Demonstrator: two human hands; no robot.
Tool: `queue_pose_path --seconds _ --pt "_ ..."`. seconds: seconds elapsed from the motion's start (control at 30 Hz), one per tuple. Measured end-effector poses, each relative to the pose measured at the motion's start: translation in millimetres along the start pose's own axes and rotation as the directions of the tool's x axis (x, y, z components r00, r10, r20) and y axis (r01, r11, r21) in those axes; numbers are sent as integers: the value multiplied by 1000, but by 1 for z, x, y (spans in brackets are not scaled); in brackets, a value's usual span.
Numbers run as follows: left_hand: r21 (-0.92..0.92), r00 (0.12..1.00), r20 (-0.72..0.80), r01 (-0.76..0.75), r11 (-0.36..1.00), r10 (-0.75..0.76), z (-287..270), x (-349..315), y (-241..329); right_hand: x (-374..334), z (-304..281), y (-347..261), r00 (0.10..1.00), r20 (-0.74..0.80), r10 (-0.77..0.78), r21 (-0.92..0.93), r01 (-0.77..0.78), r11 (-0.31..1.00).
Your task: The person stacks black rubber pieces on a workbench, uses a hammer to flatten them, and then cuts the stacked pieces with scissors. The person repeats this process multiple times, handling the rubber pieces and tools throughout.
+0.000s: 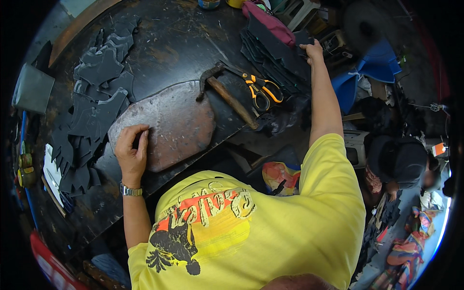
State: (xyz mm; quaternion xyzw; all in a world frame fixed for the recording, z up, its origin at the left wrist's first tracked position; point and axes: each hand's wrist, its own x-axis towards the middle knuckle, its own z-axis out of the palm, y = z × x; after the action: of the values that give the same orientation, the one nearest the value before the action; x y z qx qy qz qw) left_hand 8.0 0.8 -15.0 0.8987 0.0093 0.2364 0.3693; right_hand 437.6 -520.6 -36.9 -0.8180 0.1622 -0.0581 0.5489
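My right hand (313, 51) reaches to the far right and is closed on the edge of a black sheet piece (302, 37), beside a stack of dark sheets (275, 55). At the left, my left hand (131, 149) rests on the edge of a worn brown slab (179, 123). Its fingers are curled, and I cannot make out whether anything is in them. A hammer (227, 96) with a wooden handle lies with its head by the slab's far right corner. Scissors (261, 90) with orange and black handles lie beside the hammer.
Cut black pieces (99, 72) lie in overlapping heaps along the table's left side. A maroon pouch (270, 21) lies on the dark stack. The dark table (164, 43) has scuffed patches. Another person (398, 162) in a dark cap is at the right, near blue material (379, 60).
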Motion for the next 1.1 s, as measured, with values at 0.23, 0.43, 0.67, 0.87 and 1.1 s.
queue_pose_path --seconds 0.23,0.43,0.67,0.87,1.1 --pt "13 1000 -16 -12 1000 12 0 0 1 -52 5 -31 989 -146 6 -532 -84 842" --pt "-13 1000 -16 -22 1000 22 0 0 2 -76 8 -33 833 -170 -526 -846 150 511" --pt "1 1000 -11 -22 1000 22 0 1 2 -62 16 -43 836 239 -495 -399 549 734" --pt "24 999 18 -37 999 36 -3 -1 -2 -57 22 -62 811 316 -492 -672 557 488" --pt "31 999 22 -36 999 35 -3 0 0 -33 -4 -63 832 271 -483 -710 512 483"
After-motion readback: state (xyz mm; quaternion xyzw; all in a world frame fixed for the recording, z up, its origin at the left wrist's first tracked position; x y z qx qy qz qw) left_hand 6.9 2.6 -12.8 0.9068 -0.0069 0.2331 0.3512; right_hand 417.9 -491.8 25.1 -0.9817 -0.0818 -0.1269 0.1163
